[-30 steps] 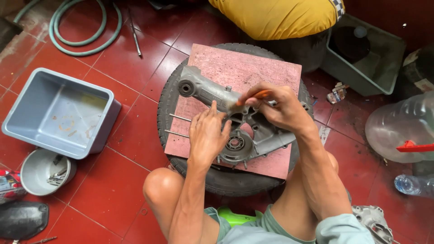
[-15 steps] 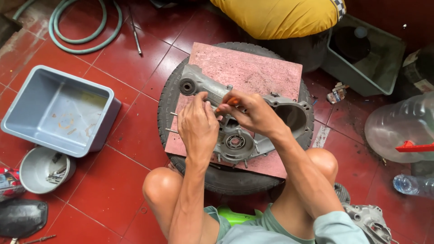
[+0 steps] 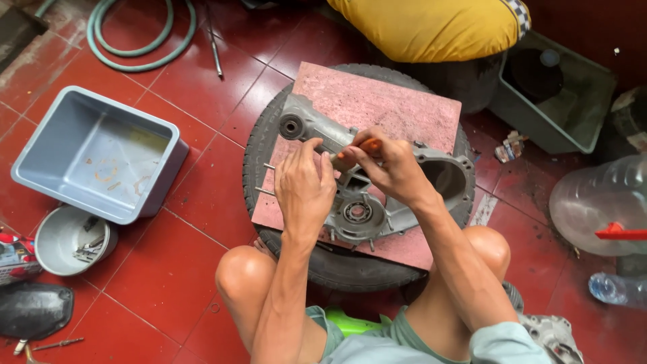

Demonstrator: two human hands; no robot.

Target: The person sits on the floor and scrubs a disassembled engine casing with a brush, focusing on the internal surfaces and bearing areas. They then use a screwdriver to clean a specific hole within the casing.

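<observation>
A grey metal engine casing [image 3: 431, 176] lies on a reddish board [image 3: 377, 101] set over a black tyre [image 3: 259, 145]. My left hand [image 3: 304, 189] rests flat on the casing's middle, fingers pressed down near its arm with the round bush [image 3: 291, 127]. My right hand [image 3: 387, 165] grips an orange-handled tool [image 3: 360, 146], its tip pointing left toward my left fingers. A round bearing seat [image 3: 357, 212] shows just below my hands. My knees flank the tyre.
A grey plastic tub [image 3: 94, 152] sits on the red tiles at left, with a white bowl of small parts [image 3: 71, 239] below it. A green hose [image 3: 138, 40] coils at top left. A yellow cushion [image 3: 431, 27], a grey bin [image 3: 559, 101] and clear bottles [image 3: 600, 202] stand at right.
Both hands have shifted left along the casing, uncovering its round opening on the right. The right hand still grips the orange-handled tool.
</observation>
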